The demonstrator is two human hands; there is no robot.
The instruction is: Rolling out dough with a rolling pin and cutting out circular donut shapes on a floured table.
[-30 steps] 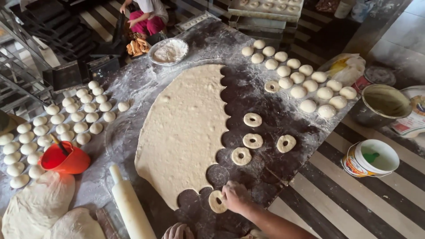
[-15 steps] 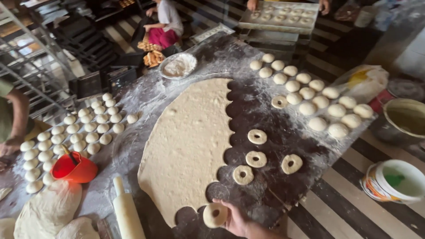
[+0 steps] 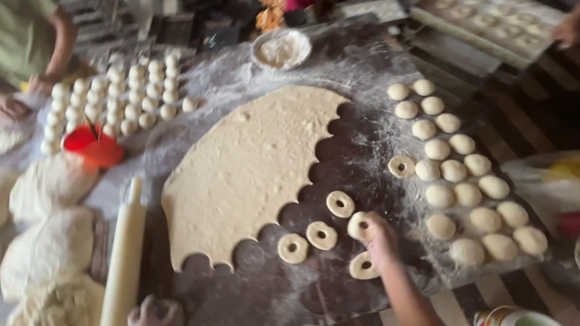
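Head view. Item: dough ring (image 3: 361, 226), cut with a centre hole, pinched in the right hand (image 3: 382, 236) just above the floured dark worktop (image 3: 362, 66), to the right of the sheet; grip clenched on the ring's edge. Near it: four more rings in a loose arc, at (image 3: 340, 203), (image 3: 321, 235), (image 3: 292, 248) and (image 3: 363, 265), the last just below the hand; a sixth ring (image 3: 402, 166) lies farther up, beside the balls. Sheet (image 3: 248, 169): rolled dough, large, its right edge scalloped with round cut-outs. Right of the rings: rows of dough balls (image 3: 465, 193), not touching. Left hand (image 3: 154, 311): at the bottom edge, floured, curled round something small; whether it grips a cutter I cannot tell. Beside it: rolling pin (image 3: 124, 253), lying lengthwise. Far left: dough mounds (image 3: 51, 235), a red tub (image 3: 93, 147), more small balls (image 3: 115, 96). Top: bowl of flour (image 3: 281, 48); tray (image 3: 483, 30) with pieces. Another person's arm (image 3: 60, 42) at upper left, another's hand (image 3: 568, 30) at upper right. Step, as judged: lifting cut rings off the worktop one by one. The move after this seems to need a gentle carry so the soft ring keeps its shape.
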